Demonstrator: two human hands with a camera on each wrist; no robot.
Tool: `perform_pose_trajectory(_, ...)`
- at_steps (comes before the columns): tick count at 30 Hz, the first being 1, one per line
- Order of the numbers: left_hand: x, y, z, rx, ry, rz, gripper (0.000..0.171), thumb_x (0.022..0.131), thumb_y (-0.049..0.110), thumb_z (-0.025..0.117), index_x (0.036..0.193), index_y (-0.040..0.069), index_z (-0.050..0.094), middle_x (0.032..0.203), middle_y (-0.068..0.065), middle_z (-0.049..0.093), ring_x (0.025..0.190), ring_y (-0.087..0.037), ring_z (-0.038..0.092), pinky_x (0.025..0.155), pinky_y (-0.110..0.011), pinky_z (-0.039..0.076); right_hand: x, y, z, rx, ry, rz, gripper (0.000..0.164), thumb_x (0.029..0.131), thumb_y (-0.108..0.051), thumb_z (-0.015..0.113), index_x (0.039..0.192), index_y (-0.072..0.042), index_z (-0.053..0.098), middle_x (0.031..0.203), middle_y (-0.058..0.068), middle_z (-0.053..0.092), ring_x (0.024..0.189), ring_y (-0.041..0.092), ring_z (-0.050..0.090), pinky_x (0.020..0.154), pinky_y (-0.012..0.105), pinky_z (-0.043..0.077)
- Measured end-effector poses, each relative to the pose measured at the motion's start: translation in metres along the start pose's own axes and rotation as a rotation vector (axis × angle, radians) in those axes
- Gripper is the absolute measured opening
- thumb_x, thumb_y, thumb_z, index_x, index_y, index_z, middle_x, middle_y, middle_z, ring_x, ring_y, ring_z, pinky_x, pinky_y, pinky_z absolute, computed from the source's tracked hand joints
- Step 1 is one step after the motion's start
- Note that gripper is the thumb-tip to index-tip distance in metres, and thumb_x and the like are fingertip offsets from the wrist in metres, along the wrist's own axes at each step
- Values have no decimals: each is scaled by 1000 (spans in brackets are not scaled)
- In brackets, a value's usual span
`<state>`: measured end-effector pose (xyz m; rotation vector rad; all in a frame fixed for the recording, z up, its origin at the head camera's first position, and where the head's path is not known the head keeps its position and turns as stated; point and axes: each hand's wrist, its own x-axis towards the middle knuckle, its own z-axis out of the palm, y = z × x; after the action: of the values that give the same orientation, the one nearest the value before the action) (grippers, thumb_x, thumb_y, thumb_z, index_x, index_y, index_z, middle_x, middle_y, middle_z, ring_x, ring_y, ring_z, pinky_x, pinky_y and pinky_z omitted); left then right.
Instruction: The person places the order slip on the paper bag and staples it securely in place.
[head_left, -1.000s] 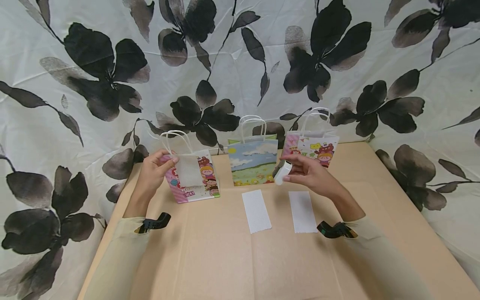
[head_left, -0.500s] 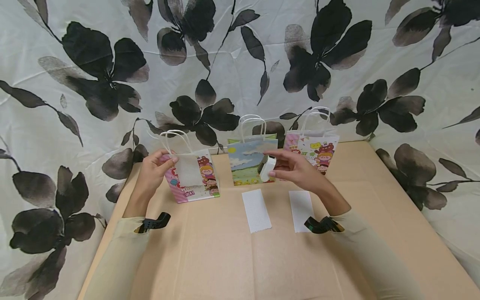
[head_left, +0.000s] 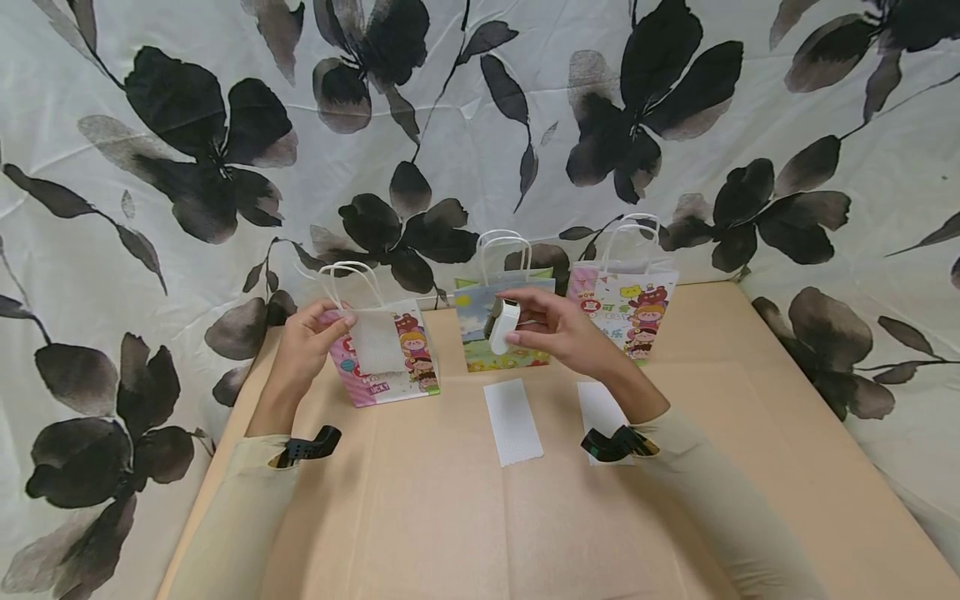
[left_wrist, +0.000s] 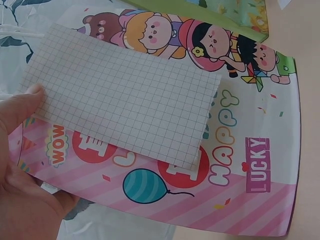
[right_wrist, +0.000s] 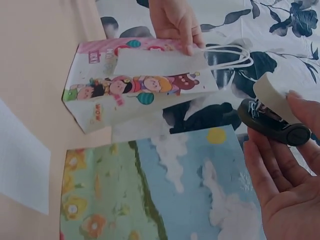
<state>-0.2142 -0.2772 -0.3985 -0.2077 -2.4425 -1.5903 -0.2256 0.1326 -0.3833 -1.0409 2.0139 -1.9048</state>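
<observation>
White cloth backdrop [head_left: 480,142], dark grey flower-and-leaf print, lightly creased, pale tan tabletop [head_left: 420,508] in front, faintly lined

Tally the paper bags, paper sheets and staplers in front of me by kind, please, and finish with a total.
Paper bags: 3
Paper sheets: 3
Stapler: 1
Total: 7

Here's the stapler [head_left: 506,327], white over black, tilted in the right hand [head_left: 558,330] at centre; left of centre, gridded paper [head_left: 378,343] lies flat against the pink-and-white cartoon gift bag [head_left: 418,358], left hand [head_left: 306,340] gripping both.
</observation>
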Motion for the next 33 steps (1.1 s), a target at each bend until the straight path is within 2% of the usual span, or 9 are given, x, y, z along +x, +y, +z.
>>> perform_pose_trajectory(4,-1,0,1,2,2,1,32,98,25,70,117,0,66,100,-3,70,93,-17,62,80,-22,54,6,-2,6,-56,25,-26,54,94,-3,71,145,-9,53,128,10,60,110,27,64,83,32,58)
perform_pose_trajectory(9,-1,-1,1,-5,4,8,31,98,24,70,116,-1,66,99,-3,70,92,-17,62,79,-23,54,13,-4,13,-38,24,-22,54,94,-3,71,144,-12,54,131,9,59,114,29,62,85,32,58)
perform_pose_trajectory(14,0,-1,1,-18,-2,10,31,98,23,70,116,-1,66,100,-2,71,93,-17,62,80,-23,54,19,-5,20,-37,23,-22,53,93,-2,72,143,-11,55,129,9,59,111,30,62,85,33,58)
perform_pose_trajectory(25,-2,1,1,-8,-7,2,32,98,24,69,118,-1,66,102,-2,72,95,-16,63,81,-21,54,34,-3,33,-34,29,-19,53,94,-6,72,144,-12,54,124,9,61,113,26,62,93,36,56)
perform_pose_trajectory(33,-1,-2,0,-5,-8,-1,31,99,23,69,119,0,66,104,0,72,96,-18,63,81,-22,55,50,-2,43,-51,51,-46,56,95,-5,71,147,-13,51,123,10,60,113,27,62,87,36,58)
